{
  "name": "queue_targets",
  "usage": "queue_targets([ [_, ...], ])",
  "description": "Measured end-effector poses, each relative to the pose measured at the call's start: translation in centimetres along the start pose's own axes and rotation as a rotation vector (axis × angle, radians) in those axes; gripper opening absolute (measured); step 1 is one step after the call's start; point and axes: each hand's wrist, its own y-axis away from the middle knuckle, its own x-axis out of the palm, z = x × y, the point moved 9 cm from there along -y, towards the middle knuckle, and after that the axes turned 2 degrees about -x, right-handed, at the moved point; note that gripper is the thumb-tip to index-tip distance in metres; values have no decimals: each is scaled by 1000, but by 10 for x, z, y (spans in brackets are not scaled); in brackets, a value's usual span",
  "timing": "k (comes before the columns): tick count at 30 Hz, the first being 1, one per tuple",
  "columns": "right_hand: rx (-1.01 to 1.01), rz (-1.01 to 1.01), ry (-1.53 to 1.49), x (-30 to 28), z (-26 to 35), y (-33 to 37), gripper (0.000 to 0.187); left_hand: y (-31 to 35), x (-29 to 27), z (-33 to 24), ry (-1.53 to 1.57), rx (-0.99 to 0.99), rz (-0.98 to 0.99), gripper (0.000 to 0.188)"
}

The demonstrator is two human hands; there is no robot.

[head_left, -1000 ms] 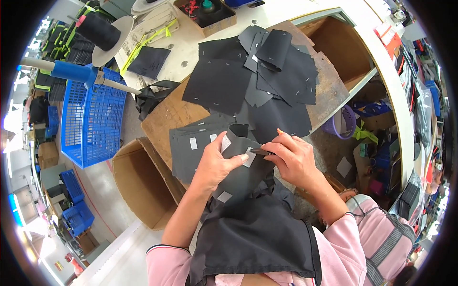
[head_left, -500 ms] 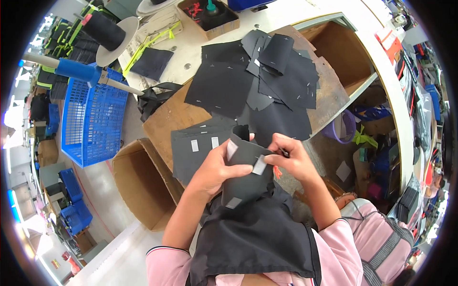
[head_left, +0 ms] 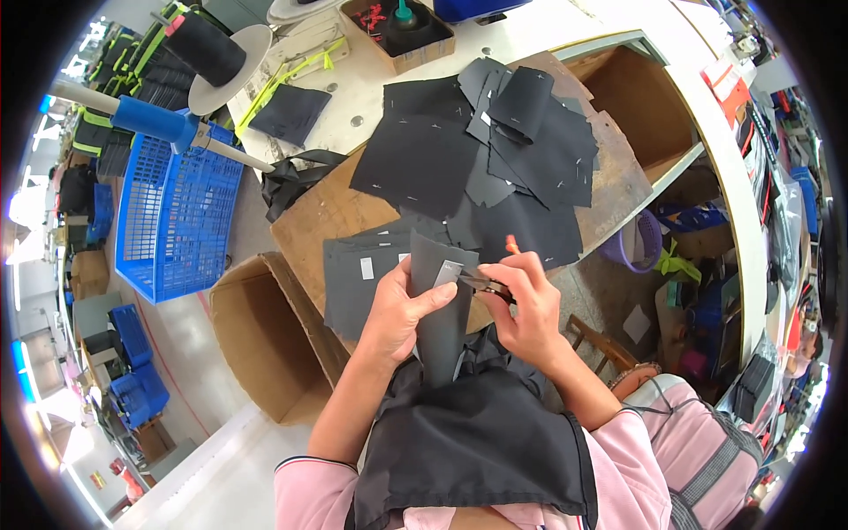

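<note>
My left hand (head_left: 399, 311) pinches a dark grey fabric piece (head_left: 439, 311) that bears a small white label near its top and hangs down toward my lap. My right hand (head_left: 527, 305) grips small thread snips (head_left: 495, 281) with an orange end, their tips at the label's edge. Just beyond my hands a stack of grey labelled fabric pieces (head_left: 360, 272) lies on the brown wooden board (head_left: 325, 215). Black fabric (head_left: 477, 437) covers my lap.
A heap of black cut fabric pieces (head_left: 495, 150) lies farther out on the board. An open cardboard box (head_left: 261, 340) stands on the floor to my left, with a blue plastic basket (head_left: 172, 216) behind it. A thread cone (head_left: 205, 46) and a small tray (head_left: 402, 26) sit on the white table.
I lifted one grey piece off the stack and turned it upright between my hands. My right hand brought the snips up to its white label.
</note>
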Motion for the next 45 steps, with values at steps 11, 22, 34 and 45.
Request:
queue_targets([
  [11, -168, -57, 115, -1, 11, 1, 33, 3, -1, 6, -37, -30, 22, 35],
  [22, -131, -90, 54, -9, 9, 3, 31, 6, 3, -4, -110, 21, 7, 35],
  [34, 90, -81, -3, 4, 5, 11, 34, 11, 10, -3, 28, 87, -62, 32],
  [45, 171, -105, -351, 19, -12, 14, 29, 8, 7, 1, 19, 78, -70, 27],
])
